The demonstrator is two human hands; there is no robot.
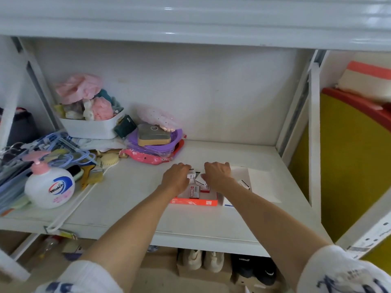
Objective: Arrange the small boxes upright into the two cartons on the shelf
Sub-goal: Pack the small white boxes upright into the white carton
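Note:
An orange-edged carton (pixel 194 202) lies on the white shelf (pixel 131 193) with several small red and white boxes (pixel 194 191) in it. Beside it on the right stands a white carton (pixel 263 185) with one small box (pixel 244 184) at its left wall. My left hand (pixel 176 177) reaches over the orange carton's far left side, fingers curled on a small white box (pixel 191 176). My right hand (pixel 218 173) is just right of it, fingers closed around another small white box (pixel 201 182). Both hands hide the boxes under them.
Clutter fills the shelf's left half: a white hand-soap bottle (pixel 49 187), blue hangers (pixel 63 153), a white bin of pink items (pixel 91 127), a purple bag with a sponge (pixel 154 138). Shoes (pixel 201 261) sit below. A yellow panel (pixel 349 166) stands at the right.

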